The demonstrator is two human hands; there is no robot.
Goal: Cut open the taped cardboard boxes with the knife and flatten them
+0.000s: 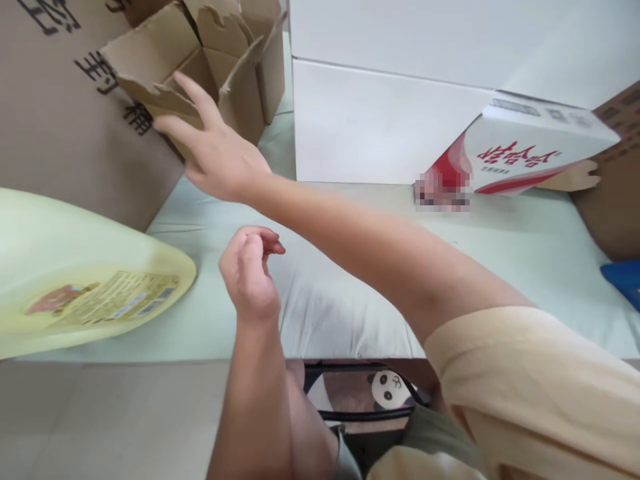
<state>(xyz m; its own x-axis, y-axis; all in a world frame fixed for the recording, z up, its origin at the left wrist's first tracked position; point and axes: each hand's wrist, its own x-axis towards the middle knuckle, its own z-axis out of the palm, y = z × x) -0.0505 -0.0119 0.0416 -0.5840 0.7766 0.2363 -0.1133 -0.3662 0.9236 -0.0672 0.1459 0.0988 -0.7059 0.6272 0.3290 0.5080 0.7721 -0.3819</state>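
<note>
My right hand (220,150) reaches across to the upper left, its fingers spread at the near edge of an open brown cardboard box (240,100). The fingertips overlap the box's near flap; whether they press on it I cannot tell. The box has notched flaps standing up. Below, my left hand (253,270) is raised over the pale green cloth (320,287) with its fingers curled inward. Nothing shows in it, though the inside of the palm is partly hidden.
A large carton with black lettering (75,127) stands at left, a yellow-green bottle (90,280) in front of it. White boxes (360,127) stand at the back, with a red-and-white carton (520,147) beside them. Brown cardboard (613,200) and a blue object (623,280) are at right.
</note>
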